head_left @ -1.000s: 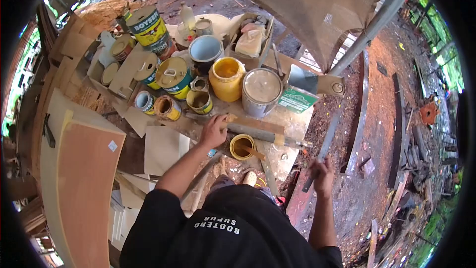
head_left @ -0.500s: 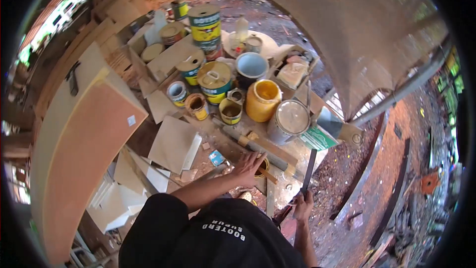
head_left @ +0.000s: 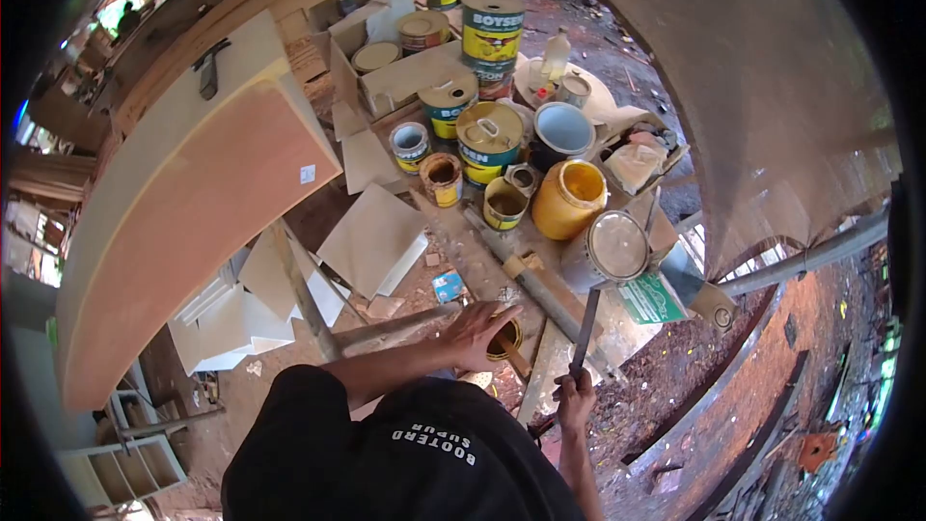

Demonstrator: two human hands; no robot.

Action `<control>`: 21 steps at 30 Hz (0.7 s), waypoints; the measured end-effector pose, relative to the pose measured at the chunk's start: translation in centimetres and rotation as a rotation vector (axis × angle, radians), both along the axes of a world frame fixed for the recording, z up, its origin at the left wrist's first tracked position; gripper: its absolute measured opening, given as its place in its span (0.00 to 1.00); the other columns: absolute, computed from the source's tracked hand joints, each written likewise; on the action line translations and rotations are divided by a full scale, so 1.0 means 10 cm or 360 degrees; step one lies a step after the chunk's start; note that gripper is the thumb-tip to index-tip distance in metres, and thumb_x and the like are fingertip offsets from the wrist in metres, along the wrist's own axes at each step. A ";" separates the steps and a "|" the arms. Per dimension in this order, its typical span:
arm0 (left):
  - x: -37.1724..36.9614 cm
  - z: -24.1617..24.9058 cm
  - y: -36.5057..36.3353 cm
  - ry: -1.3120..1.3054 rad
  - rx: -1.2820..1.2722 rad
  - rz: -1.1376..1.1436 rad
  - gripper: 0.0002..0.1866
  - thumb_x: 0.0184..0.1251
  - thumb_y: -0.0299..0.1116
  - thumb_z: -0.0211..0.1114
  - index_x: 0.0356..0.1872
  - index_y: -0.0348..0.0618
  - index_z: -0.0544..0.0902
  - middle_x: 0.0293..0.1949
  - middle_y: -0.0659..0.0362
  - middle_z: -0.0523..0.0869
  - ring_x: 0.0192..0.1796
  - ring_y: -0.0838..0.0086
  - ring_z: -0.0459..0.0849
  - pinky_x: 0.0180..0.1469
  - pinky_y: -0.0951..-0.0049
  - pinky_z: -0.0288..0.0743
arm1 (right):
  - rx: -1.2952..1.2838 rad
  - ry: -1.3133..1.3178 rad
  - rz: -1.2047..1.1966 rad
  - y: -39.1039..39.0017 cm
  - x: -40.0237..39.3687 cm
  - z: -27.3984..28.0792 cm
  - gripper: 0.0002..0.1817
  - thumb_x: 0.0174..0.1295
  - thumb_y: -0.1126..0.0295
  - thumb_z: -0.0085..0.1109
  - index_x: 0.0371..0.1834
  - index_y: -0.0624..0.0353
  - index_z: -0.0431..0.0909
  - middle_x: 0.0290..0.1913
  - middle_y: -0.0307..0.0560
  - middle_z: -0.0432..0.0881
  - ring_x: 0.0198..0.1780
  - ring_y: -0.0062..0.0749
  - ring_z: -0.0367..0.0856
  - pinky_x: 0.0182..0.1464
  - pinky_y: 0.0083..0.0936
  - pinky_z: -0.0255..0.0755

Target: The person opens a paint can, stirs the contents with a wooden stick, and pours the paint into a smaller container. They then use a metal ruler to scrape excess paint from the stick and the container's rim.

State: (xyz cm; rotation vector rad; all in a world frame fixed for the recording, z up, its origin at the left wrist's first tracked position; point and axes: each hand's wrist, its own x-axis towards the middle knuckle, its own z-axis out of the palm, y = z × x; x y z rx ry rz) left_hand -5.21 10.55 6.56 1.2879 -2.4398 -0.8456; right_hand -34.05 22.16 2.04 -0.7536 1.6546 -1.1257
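Note:
My left hand (head_left: pixel 472 335) is at the left side of a small open can (head_left: pixel 499 344), its fingers closed on the rim. A flat wooden stick (head_left: pixel 516 359) leans out of this can, and brown liquid shows inside it. My right hand (head_left: pixel 576 396) grips the dark handle of a long, flat, dark blade (head_left: pixel 586 330), which points up and away from me. The blade's tip is close to a large grey bucket (head_left: pixel 577 263). To the left of the can, a small blue box (head_left: pixel 448 286) lies on the work surface.
Several paint cans, among them a tall Boysen can (head_left: pixel 492 39), stand ahead with a yellow jar (head_left: pixel 561 210). A pipe (head_left: pixel 537 293) lies beyond the small can. At left is a large curved panel (head_left: pixel 207 212) with a dark tool (head_left: pixel 208 72) on it. A tarp (head_left: pixel 762 87) hangs upper right.
My view has swung left, so the cans and panel sit farther right in it. The blade is tilted a little more to the right at its top. Both hands keep their holds.

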 end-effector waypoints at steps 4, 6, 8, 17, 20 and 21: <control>0.37 0.35 0.28 -0.0084 0.0147 0.0162 0.66 0.48 0.55 0.85 0.88 0.53 0.56 0.78 0.37 0.65 0.82 0.37 0.61 0.85 0.41 0.55 | 0.0012 0.0069 0.0241 -0.24 0.19 0.02 0.15 0.70 0.75 0.53 0.57 0.64 0.82 0.37 0.46 0.89 0.27 0.23 0.81 0.30 0.24 0.77; 0.56 0.37 0.43 0.0013 0.0084 0.0213 0.66 0.49 0.52 0.83 0.89 0.55 0.53 0.77 0.35 0.65 0.80 0.35 0.64 0.84 0.41 0.56 | 0.0005 0.0091 0.0304 -0.33 0.38 0.07 0.15 0.66 0.77 0.51 0.52 0.65 0.83 0.36 0.46 0.89 0.29 0.24 0.83 0.33 0.26 0.77; 0.72 0.39 0.56 -0.0028 0.0123 0.0296 0.66 0.50 0.50 0.82 0.90 0.56 0.52 0.77 0.33 0.65 0.80 0.35 0.64 0.83 0.41 0.57 | -0.0045 0.0140 0.0472 -0.41 0.55 0.09 0.14 0.66 0.75 0.51 0.49 0.65 0.84 0.34 0.46 0.88 0.29 0.24 0.83 0.33 0.25 0.77; 1.60 0.83 1.38 0.0117 -0.0121 0.0692 0.65 0.49 0.54 0.87 0.85 0.41 0.59 0.76 0.38 0.69 0.78 0.37 0.69 0.79 0.41 0.64 | -0.0125 0.0376 0.0953 -0.48 1.57 0.30 0.17 0.67 0.71 0.52 0.52 0.66 0.86 0.32 0.49 0.89 0.28 0.27 0.84 0.34 0.29 0.79; 1.95 1.11 1.77 0.0168 -0.0228 0.0852 0.66 0.48 0.50 0.88 0.85 0.37 0.58 0.77 0.40 0.69 0.78 0.38 0.69 0.79 0.42 0.65 | -0.0213 0.0198 0.1002 -0.48 1.93 0.23 0.19 0.68 0.70 0.54 0.56 0.65 0.86 0.32 0.51 0.90 0.29 0.29 0.87 0.35 0.30 0.81; 2.07 1.11 1.90 0.0245 -0.0383 0.0855 0.66 0.50 0.50 0.87 0.86 0.40 0.54 0.78 0.41 0.69 0.79 0.40 0.69 0.81 0.43 0.64 | -0.0222 0.0136 0.1022 -0.39 2.07 0.37 0.19 0.68 0.69 0.54 0.57 0.65 0.86 0.32 0.50 0.90 0.29 0.29 0.87 0.35 0.30 0.82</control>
